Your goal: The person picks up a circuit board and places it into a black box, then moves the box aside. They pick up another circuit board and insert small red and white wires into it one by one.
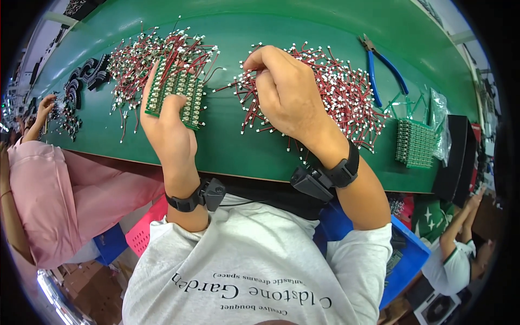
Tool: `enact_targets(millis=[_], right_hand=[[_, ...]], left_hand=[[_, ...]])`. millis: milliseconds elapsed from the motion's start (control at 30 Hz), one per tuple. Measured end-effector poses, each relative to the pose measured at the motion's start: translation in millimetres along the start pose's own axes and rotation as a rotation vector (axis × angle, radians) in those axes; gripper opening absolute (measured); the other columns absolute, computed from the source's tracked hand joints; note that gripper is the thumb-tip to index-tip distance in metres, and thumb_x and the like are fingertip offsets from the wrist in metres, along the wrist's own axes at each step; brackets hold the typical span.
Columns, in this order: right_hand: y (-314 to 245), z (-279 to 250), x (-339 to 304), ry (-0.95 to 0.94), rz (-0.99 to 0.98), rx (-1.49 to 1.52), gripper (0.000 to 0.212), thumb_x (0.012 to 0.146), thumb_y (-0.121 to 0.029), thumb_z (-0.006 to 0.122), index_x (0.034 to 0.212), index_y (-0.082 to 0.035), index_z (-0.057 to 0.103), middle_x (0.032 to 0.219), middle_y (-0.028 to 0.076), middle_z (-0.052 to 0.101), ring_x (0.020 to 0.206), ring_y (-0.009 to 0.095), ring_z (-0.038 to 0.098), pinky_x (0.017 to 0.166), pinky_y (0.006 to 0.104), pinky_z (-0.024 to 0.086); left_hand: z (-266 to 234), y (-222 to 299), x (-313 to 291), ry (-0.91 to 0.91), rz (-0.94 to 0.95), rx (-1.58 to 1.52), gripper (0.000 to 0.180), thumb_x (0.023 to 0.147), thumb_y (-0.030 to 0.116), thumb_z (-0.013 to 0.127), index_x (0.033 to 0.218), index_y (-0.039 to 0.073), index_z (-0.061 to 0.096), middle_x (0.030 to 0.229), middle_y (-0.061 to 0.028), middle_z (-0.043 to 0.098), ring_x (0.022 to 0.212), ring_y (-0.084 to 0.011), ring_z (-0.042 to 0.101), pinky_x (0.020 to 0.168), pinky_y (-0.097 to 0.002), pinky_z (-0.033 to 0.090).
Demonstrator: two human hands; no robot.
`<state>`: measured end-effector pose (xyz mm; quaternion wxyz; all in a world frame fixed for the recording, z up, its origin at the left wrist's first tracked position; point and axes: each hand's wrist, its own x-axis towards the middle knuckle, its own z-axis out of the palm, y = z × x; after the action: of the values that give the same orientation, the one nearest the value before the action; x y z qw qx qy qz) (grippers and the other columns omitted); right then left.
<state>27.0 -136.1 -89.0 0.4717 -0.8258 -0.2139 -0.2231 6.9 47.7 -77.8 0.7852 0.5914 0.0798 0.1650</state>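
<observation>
Left hand (172, 129) clamps green board panel (192, 105), probably face-up for access; apart from it, right hand (291, 93) curls over red leads (346, 95), likely heaped for reach. I cannot tell if it grips any.

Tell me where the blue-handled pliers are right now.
In the head view, the pliers lie at upper right on the green table, just right of the rightmost red wire pile and above the green circuit boards.
</observation>
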Motion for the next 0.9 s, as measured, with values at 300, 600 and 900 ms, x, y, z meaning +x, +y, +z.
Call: enact_targets(millis=[300,600,900], right_hand=[[-11.2,-5.0,1.4,-0.061,0.032,0.111,0.013,0.088,-0.001,0.052,0.097,0.001,0.062,0.075,0.012,0.059,0.060,0.020,0.056,0.059,0.0333,0.046],[-16.5,-5.5,0.2,-0.094,0.007,0.117,0.014,0.089,-0.005,0.060,0.100,0.000,0.067,0.078,0.011,0.063,0.062,0.019,0.059,0.058,0.0306,0.048],[-21.9,-5.8,-3.5,-0.120,-0.036,0.124,0.012,0.084,-0.004,0.063,0.093,0.001,0.069,0.079,0.013,0.069,0.062,0.021,0.066,0.057,0.0303,0.053]], left_hand=[[3.4,-5.8,-3.5,-0.050,0.015,-0.010,0.060,0.079,-0.013,0.047,0.139,-0.007,0.048,0.111,-0.0122,0.066,0.087,-0.0114,0.062,0.076,-0.0229,0.050],[11.5,-4.0,-13.2,-0.093,0.108,0.151,0.061,0.081,-0.012,0.048,0.141,-0.004,0.048,0.122,-0.0087,0.061,0.092,-0.0076,0.058,0.078,-0.0202,0.047],[13.6,7.5,-22.6,-0.152,0.241,0.227,0.066,0.079,-0.015,0.046,0.144,-0.005,0.042,0.128,-0.0109,0.059,0.102,-0.0102,0.060,0.086,-0.0221,0.047]])
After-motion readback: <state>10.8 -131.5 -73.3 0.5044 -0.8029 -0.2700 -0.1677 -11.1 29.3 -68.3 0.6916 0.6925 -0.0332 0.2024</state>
